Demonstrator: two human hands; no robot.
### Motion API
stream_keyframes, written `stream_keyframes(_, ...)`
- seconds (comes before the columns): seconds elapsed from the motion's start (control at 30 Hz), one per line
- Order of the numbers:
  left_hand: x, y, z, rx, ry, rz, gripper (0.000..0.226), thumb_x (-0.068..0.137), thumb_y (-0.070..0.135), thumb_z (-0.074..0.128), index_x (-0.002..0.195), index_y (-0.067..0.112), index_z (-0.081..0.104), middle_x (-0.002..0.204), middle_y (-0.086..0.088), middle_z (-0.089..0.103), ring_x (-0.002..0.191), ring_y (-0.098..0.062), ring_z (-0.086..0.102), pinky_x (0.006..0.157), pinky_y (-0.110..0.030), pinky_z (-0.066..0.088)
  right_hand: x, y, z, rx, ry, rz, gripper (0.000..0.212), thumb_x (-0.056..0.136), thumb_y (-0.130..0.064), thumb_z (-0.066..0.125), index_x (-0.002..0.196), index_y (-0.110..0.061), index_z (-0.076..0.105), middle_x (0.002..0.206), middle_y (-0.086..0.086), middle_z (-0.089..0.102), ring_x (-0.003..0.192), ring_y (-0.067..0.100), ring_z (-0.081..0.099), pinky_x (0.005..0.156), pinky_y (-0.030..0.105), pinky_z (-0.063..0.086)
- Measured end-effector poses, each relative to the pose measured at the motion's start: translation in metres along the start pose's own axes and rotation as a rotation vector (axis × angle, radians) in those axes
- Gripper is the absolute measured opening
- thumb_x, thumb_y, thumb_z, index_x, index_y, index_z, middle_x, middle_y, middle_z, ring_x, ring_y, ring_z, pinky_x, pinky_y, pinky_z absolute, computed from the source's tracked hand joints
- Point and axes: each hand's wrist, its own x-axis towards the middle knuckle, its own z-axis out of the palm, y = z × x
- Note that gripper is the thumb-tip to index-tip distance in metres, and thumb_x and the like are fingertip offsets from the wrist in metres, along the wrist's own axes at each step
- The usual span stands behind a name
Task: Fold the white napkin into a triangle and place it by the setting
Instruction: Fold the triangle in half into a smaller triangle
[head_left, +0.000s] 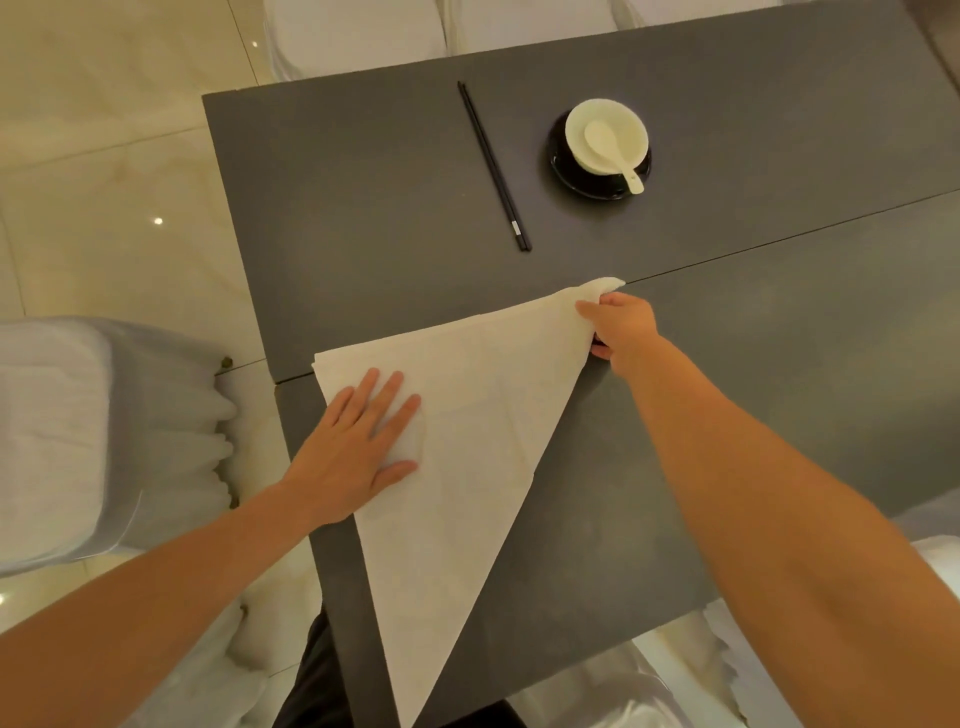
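The white napkin (483, 441) lies on the dark grey table (363, 197) folded into a large triangle, its long point hanging over the near edge. My left hand (358, 447) rests flat on its left part, fingers spread. My right hand (618, 327) pinches the napkin's far right corner between thumb and fingers. The setting is farther back: black chopsticks (493, 166) lying on the table and, to their right, a white bowl (607, 132) with a white spoon (613, 150) in it, on a black saucer (597, 182).
A seam (779, 241) crosses the table where two tops meet. White-covered chairs stand at the left (93, 441), at the far side (358, 31) and at the near right (675, 686). A pale glossy tile floor (104, 156) lies to the left.
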Motion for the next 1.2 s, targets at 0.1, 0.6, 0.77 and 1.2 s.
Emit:
stream_keyframes(0.1, 0.002, -0.005, 0.0, 0.003, -0.005, -0.013, 0.079, 0.095, 0.068, 0.018, 0.156, 0.021, 0.003, 0.165, -0.01, -0.001, 0.151, -0.032, -0.007, 0.122, -0.049, 0.01, -0.002, -0.009, -0.002, 0.197, 0.015, 0.057, 0.016, 0.085, -0.007, 0.065, 0.1, -0.001, 0.06, 0.102, 0.016, 0.064, 0.091, 0.028, 0.064, 0.08, 0.042, 0.057)
stream_keyframes(0.6, 0.003, -0.007, -0.028, -0.133, -0.006, -0.137, 0.08, 0.098, 0.053, 0.036, 0.155, 0.006, 0.004, 0.165, -0.007, -0.002, 0.152, -0.022, 0.002, 0.122, -0.036, 0.011, -0.133, -0.02, -0.052, 0.308, -0.148, -0.416, 0.014, 0.088, -0.007, 0.061, 0.086, -0.019, 0.066, 0.089, 0.001, 0.07, 0.082, 0.018, 0.064, 0.075, 0.032, 0.052)
stream_keyframes(0.77, 0.001, -0.008, -0.04, -0.455, 0.18, -0.23, 0.053, 0.098, 0.018, 0.049, 0.148, 0.005, 0.036, 0.155, -0.01, 0.038, 0.143, -0.027, 0.032, 0.115, -0.033, 0.026, -0.223, 0.048, -0.005, -0.16, -0.321, -0.78, 0.017, 0.089, -0.004, 0.062, 0.093, -0.02, 0.067, 0.089, -0.012, 0.068, 0.084, 0.001, 0.061, 0.079, 0.017, 0.047)
stream_keyframes(1.2, 0.013, 0.014, -0.053, -1.798, 0.103, -0.963, 0.038, 0.097, 0.043, 0.051, 0.111, 0.008, 0.058, 0.105, -0.009, 0.069, 0.097, -0.027, 0.067, 0.081, -0.039, 0.053, -0.28, 0.18, 0.016, -0.577, -0.513, -0.892, 0.015, 0.093, -0.019, 0.054, 0.101, -0.03, 0.061, 0.118, -0.014, 0.065, 0.134, 0.008, 0.04, 0.118, 0.034, 0.011)
